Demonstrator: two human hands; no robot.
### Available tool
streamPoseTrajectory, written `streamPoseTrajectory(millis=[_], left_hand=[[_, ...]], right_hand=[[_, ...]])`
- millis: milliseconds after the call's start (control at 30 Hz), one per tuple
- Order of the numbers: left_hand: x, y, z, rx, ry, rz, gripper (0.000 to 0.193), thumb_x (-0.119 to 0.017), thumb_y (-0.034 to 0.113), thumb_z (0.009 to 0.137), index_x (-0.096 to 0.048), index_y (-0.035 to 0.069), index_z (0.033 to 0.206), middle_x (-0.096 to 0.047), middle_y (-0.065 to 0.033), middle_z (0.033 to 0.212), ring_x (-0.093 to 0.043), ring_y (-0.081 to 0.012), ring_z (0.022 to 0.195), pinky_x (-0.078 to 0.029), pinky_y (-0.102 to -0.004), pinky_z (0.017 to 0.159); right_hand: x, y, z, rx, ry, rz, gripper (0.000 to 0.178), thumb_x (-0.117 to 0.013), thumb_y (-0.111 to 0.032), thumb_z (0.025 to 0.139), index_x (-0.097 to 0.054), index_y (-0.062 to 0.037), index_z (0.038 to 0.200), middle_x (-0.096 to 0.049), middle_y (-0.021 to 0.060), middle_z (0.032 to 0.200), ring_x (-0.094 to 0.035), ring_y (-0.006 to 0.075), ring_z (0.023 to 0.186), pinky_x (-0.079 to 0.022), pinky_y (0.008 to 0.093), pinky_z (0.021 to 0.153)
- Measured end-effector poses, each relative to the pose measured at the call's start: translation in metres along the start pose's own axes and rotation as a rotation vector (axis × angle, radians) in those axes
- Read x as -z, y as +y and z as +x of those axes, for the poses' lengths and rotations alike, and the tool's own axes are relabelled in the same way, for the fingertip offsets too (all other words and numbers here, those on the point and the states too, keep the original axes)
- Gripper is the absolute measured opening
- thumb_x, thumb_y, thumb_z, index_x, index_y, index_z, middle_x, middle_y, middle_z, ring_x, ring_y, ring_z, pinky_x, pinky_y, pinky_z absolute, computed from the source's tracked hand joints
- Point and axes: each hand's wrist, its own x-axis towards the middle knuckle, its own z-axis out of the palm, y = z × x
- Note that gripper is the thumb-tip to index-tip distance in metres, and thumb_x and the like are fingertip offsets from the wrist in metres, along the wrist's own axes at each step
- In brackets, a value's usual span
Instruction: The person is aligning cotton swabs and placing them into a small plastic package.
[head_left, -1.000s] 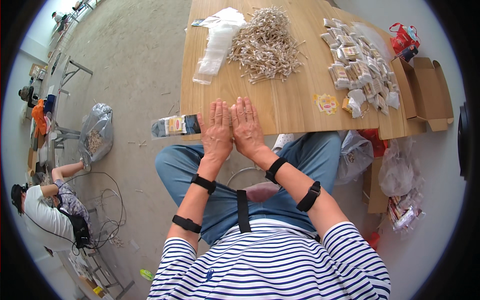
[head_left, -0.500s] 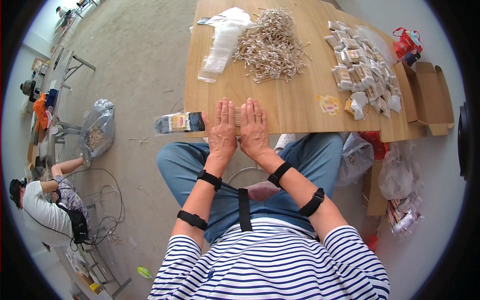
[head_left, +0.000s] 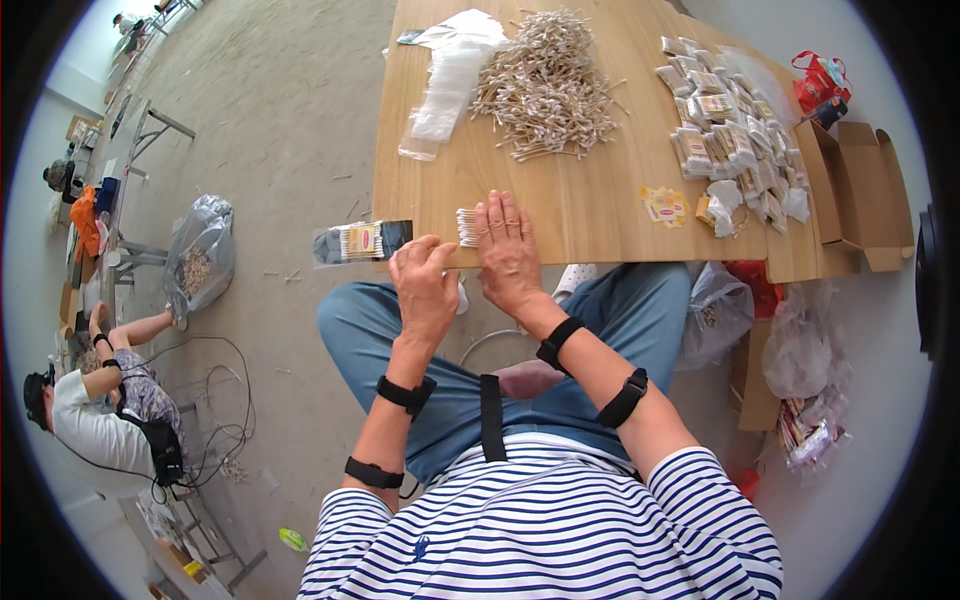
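Note:
My right hand (head_left: 508,255) lies flat on the wooden table, fingers stretched forward and held together. Along its left side shows a short row of cotton swabs (head_left: 466,228), lined up in parallel; part of the row is hidden under the palm. My left hand (head_left: 426,288) is over the table's near edge, its fingers loosely bent and a little apart, with nothing visible in them. Just left of it, a bundle of cotton swabs with a yellow printed card (head_left: 362,240) rests on a dark strip (head_left: 398,235) at the table's left corner.
A big heap of loose cotton swabs (head_left: 545,90) and fanned clear bags (head_left: 440,100) lie farther back. Filled packs (head_left: 735,140) pile up at right, with yellow cards (head_left: 665,206) nearer. An open cardboard box (head_left: 860,190) stands beyond. A person (head_left: 100,410) sits far left.
My left hand has drawn back and to the left, off the swab row, and its fingers have bent. My right hand has stayed almost in place. More of the row now shows.

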Motion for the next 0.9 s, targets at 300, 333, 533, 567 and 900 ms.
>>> streamPoseTrajectory(millis=[300,333,533,567,900], left_hand=[[-0.010,0.007,0.004,-0.055,0.058,0.053,0.028,-0.072,0.003,0.076,-0.071,0.004,0.104,-0.061,-0.0119,0.112,-0.055,-0.0310,0.113,-0.036,-0.0468,0.106],[-0.009,0.008,0.004,-0.047,0.051,0.051,0.028,-0.072,0.004,0.076,-0.071,0.004,0.104,-0.061,-0.0116,0.113,-0.055,-0.0307,0.114,-0.035,-0.0478,0.106],[-0.011,0.008,0.002,-0.025,0.043,0.091,0.029,-0.074,0.006,0.077,-0.071,0.005,0.106,-0.059,-0.0108,0.109,-0.055,-0.0299,0.112,-0.033,-0.0514,0.108],[-0.010,0.008,0.001,-0.026,0.042,0.091,0.029,-0.074,0.006,0.077,-0.071,0.005,0.106,-0.059,-0.0108,0.109,-0.055,-0.0299,0.112,-0.033,-0.0514,0.108],[-0.014,0.007,0.009,-0.017,0.079,0.069,0.024,-0.071,0.007,0.080,-0.072,0.006,0.104,-0.058,-0.0099,0.105,-0.055,-0.0288,0.108,-0.032,-0.0510,0.107]], right_hand=[[-0.005,0.001,0.000,0.002,0.046,-0.002,0.095,-0.078,-0.017,0.071,-0.033,0.0033,0.151,-0.030,0.0231,0.159,-0.024,0.0379,0.151,-0.019,0.0478,0.123],[-0.005,0.001,-0.001,0.000,0.046,-0.003,0.095,-0.078,-0.017,0.071,-0.033,0.0033,0.151,-0.030,0.0231,0.159,-0.024,0.0379,0.151,-0.019,0.0478,0.123],[-0.003,0.000,-0.001,0.002,0.034,0.038,0.092,-0.075,-0.015,0.072,-0.033,0.0034,0.151,-0.029,0.0229,0.160,-0.023,0.0376,0.151,-0.019,0.0479,0.123],[-0.003,0.000,-0.001,0.002,0.031,0.021,0.092,-0.075,-0.015,0.072,-0.032,0.0034,0.151,-0.029,0.0230,0.160,-0.023,0.0377,0.151,-0.019,0.0479,0.123],[-0.003,0.000,0.000,0.001,0.020,0.011,0.092,-0.075,-0.016,0.073,-0.032,0.0035,0.152,-0.028,0.0231,0.160,-0.023,0.0378,0.151,-0.018,0.0482,0.123]])
